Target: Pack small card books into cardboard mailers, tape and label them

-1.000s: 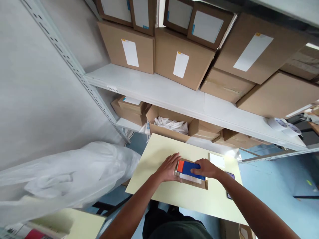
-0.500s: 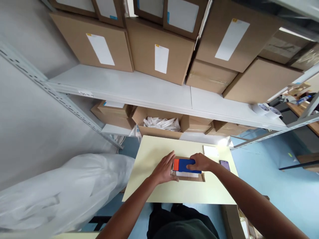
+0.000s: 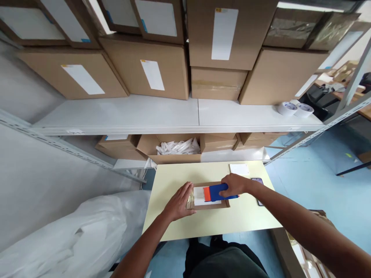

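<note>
A small, shallow cardboard box lies on the pale table, with something white inside and shiny clear tape at its left end. My left hand spans that left end, fingers on the far side and thumb on the near side, gripping it. My right hand is closed around the right part of a flat blue box with an orange left end. This blue box is over the right part of the cardboard box, slightly tilted; whether it touches the bottom I cannot tell.
A phone lies partly under my right forearm, near a white card. Behind the table stands a shelf with large cartons and two tape rolls. An open carton holds white items. White plastic sheeting bulges at left.
The blue box has shifted right relative to the cardboard box, in my right hand, baring more white at the left. My left hand stays at the left end. The camera view has turned.
</note>
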Demonstrator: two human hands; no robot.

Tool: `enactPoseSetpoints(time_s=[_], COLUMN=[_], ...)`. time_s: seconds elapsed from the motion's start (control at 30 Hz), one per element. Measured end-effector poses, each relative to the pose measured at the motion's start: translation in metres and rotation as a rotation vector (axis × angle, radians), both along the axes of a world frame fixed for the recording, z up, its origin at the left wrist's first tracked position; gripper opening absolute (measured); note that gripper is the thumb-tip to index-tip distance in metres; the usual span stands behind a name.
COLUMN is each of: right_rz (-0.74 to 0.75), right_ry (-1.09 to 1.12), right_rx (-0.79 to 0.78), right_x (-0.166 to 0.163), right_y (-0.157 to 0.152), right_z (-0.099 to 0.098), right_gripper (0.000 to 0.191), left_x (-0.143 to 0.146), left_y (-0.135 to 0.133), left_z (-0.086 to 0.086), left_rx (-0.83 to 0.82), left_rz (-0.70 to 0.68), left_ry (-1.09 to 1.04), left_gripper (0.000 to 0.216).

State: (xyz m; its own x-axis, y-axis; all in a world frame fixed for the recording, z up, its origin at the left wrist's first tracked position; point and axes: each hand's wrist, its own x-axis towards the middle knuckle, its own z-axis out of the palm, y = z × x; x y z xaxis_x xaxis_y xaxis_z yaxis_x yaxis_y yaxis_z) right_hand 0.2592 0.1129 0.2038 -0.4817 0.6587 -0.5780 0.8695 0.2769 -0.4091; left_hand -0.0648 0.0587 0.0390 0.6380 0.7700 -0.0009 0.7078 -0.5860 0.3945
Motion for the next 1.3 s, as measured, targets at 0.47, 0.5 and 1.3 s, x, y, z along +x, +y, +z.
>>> enactPoseSetpoints(time_s=[0.47, 0.5, 1.3], right_rz=[-0.24, -0.238, -0.222], right_ry=[0.276, 0.295, 0.088], right_rx=[-0.05, -0.042, 0.081], right_x=[0.102, 0.099, 0.115], right_y=[-0.017, -0.017, -0.039], right_z=[-0.073, -0.075, -0.086], right_gripper=[0.04, 0.04, 0.05], left_x=[0.039, 0.05, 0.083], left_y=[0.012, 0.013, 0.009], left_z=[0.037, 0.039, 0.044], left_rx=[0.118, 0.11, 0.147], left_rz=[-0.157, -0.173, -0.171], left_ry=[0.274, 0.286, 0.339], left_gripper=[0.131, 0.132, 0.098])
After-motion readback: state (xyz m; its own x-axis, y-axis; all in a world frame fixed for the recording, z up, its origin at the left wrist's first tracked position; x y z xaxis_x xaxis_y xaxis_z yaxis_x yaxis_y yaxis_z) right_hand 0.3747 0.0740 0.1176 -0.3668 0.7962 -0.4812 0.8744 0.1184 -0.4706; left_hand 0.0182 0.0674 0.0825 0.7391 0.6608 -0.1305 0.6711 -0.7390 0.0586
